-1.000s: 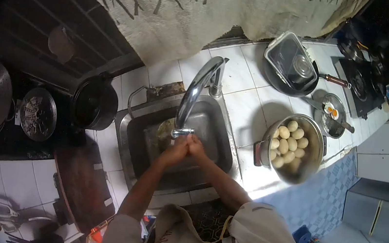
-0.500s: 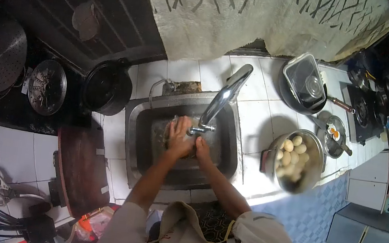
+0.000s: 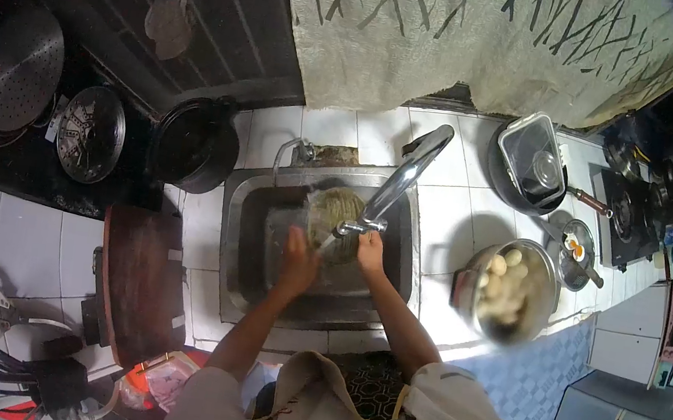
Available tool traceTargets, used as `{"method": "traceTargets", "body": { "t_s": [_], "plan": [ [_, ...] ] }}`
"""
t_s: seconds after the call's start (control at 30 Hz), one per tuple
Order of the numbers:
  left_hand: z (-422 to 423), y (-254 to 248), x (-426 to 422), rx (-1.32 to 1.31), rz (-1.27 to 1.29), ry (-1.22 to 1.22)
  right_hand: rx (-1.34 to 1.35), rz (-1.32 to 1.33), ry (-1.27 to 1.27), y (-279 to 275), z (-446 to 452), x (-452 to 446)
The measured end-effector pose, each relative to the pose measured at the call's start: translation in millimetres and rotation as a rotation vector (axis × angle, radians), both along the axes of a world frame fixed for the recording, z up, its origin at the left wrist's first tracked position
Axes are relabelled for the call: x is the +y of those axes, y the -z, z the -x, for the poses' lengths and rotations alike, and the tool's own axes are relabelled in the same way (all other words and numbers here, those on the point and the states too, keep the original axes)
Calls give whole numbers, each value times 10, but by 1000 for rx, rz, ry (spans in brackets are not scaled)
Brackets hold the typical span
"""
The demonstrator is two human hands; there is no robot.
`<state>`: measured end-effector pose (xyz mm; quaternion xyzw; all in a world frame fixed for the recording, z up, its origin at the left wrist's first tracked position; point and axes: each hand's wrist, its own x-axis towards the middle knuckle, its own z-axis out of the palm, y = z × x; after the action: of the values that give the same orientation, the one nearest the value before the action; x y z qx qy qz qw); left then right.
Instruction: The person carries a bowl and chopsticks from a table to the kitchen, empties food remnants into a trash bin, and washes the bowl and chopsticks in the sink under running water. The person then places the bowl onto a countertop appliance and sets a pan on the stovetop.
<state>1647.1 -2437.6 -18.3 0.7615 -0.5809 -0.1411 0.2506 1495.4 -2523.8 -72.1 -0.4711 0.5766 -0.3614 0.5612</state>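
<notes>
Over the left half of the sink (image 3: 227, 281) my left hand (image 3: 296, 262) is smeared by motion, so its fingers cannot be made out. My right hand (image 3: 370, 251) has its fingers closed at the nozzle end of the chrome faucet (image 3: 409, 174). A stream of water runs down from the nozzle. Beneath it in the basin lies a greenish-yellow bundle (image 3: 336, 215) that looks wrapped in clear plastic, just beyond my left hand.
A metal pot of eggs (image 3: 544, 310) stands right of the sink. Behind it are a pan with a clear container (image 3: 535, 155) and a plate (image 3: 575, 271) with a cut egg. A black pot (image 3: 196, 145) and a brown board (image 3: 141, 286) are at the left.
Both hands were together at the nozzle, then my left hand lay spread on the bundle. It has now come back toward me off the bundle, and my right hand has moved up to the nozzle.
</notes>
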Motion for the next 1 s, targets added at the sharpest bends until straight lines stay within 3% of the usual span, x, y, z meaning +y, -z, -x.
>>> {"method": "traceTargets", "body": {
  "t_s": [0.03,0.07,0.1,0.13,0.23,0.3,0.33,0.4,0.43,0.47,0.5,0.53,0.6,0.63,0.7,0.73,0.8,0.87,0.97,1.0],
  "plan": [
    [-34,68,-46,5,8,9,44,18,-2,59,-3,6],
    [-84,132,-109,557,-156,-193,92,39,2,115,11,-2],
    [-115,165,-171,1109,-334,-388,-12,-19,-12,-184,24,36],
    [-132,118,-201,1115,-337,-364,-114,-21,33,-177,-22,73],
    [-152,-4,-227,1324,-457,-423,-58,-38,-93,-129,-25,21],
    [-134,-35,-211,1290,-409,-587,220,53,-267,-82,-79,12],
    [-76,-249,-217,1282,-419,-576,216,50,-252,-165,-121,0],
    [18,-634,-207,1106,-156,-301,969,368,-676,-379,-204,-72],
    [-10,-619,-226,1097,-153,-295,936,357,-706,-478,-186,-125],
    [-51,-569,-239,850,-247,-300,929,365,-700,-356,-222,-170],
    [-92,-513,-240,600,-339,-309,365,227,-418,-162,-270,-177],
    [-105,-472,-254,590,-338,-314,-192,75,-128,-141,-319,-170],
    [-89,-294,-371,516,-573,-421,-61,148,-214,-197,-289,-260],
    [-251,362,-380,426,-499,-337,261,254,-240,-277,-247,-307],
    [47,-328,-524,326,-600,-298,755,370,-323,-202,-126,-461],
    [183,-593,-594,224,-699,-256,759,371,-314,-283,-62,-518],
    [228,-486,-607,164,-602,-175,721,324,175,-584,93,-662],
    [205,-263,-603,99,-501,-86,606,284,501,-772,320,-964],
    [200,-86,-568,-166,-588,-20,229,387,613,-980,630,-1514],
    [249,-202,-518,-179,-574,-7,221,395,633,-990,689,-1719]
  ]
}}
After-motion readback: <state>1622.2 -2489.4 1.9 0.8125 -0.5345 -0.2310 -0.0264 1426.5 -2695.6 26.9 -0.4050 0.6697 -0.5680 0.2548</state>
